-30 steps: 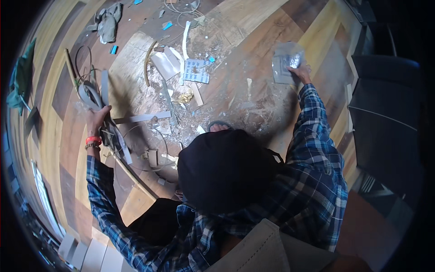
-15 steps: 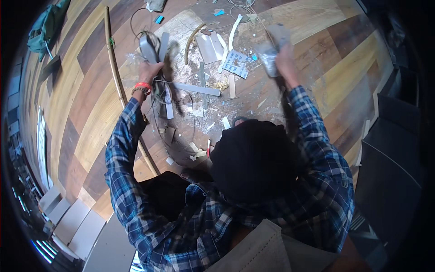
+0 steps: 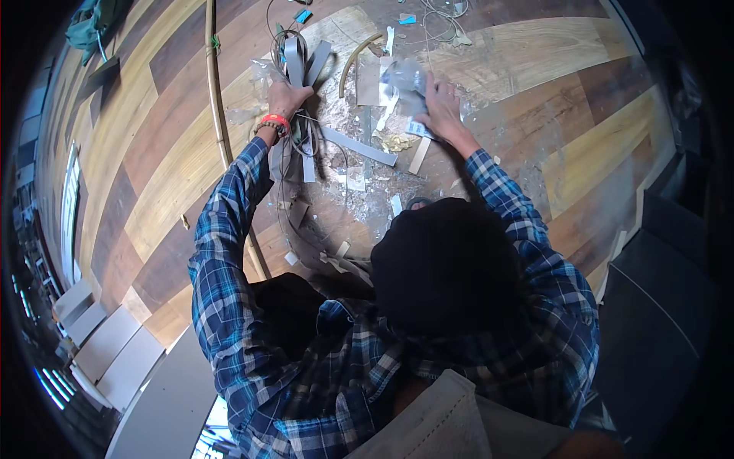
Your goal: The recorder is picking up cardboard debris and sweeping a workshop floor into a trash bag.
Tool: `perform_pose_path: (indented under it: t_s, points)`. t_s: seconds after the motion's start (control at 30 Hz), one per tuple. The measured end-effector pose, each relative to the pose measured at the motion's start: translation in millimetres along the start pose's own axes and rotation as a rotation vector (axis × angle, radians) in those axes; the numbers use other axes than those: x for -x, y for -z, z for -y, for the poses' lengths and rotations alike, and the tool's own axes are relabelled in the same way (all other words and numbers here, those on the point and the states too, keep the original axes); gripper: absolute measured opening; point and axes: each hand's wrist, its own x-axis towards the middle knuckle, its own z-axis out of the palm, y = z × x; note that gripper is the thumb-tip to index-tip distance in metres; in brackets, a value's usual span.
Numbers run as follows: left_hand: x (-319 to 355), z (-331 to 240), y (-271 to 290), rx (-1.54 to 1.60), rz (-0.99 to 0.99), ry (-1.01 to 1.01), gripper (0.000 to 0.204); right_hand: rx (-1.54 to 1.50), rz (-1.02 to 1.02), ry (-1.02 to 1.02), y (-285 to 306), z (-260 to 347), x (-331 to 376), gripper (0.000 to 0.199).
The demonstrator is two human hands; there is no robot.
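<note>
The left hand (image 3: 289,99) curls its fingers around grey strips (image 3: 293,63), their middles hidden in the fist. The right hand (image 3: 445,113), fingers partly spread, meets blurred clear plastic (image 3: 406,79) over the littered floor (image 3: 527,126); whether it grips, I cannot tell.

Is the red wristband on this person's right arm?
No, the red wristband sits just behind the left hand, which grips a bundle of grey strips.
</note>
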Motion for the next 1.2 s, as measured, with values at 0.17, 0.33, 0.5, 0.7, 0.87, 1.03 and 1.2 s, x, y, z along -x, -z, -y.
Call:
perform_pose_path:
  t_s: [0.17, 0.33, 0.5, 0.7, 0.87, 1.03, 1.2]
  points:
    - [-1.8, 16.2, 5.9, 0.02, -0.076, -0.026, 0.05, -0.319, 0.078, -0.006, -2.6, -31.6, -6.5, 0.03]
    - [14.6, 38.9, 23.0, 0.034, 0.002, 0.158, 0.05, -0.336, -0.043, 0.418, 39.0, 6.5, -51.0, 0.031]
    - [20.4, 44.4, 24.4, 0.067, -0.03, 0.212, 0.053, 0.155, 0.061, 0.73, 23.2, 57.8, -130.4, 0.057]
    - [22.7, 57.4, 23.7, -0.028, -0.076, 0.254, 0.059, 0.482, 0.125, 0.893, 3.6, 92.8, -153.8, 0.086]
    - [21.7, 47.9, 23.1, 0.019, -0.045, 0.284, 0.054, 0.392, 0.246, 0.732, -12.4, 69.4, -157.3, 0.048]
    - [20.2, 43.2, 20.0, 0.054, -0.082, 0.247, 0.061, -0.172, 0.25, 0.36, -16.1, 27.1, -155.2, 0.042]
    - [30.9, 73.3, 18.0, 0.064, -0.113, 0.338, 0.062, -1.036, 0.295, -0.156, -15.3, 105.3, -156.8, 0.056]
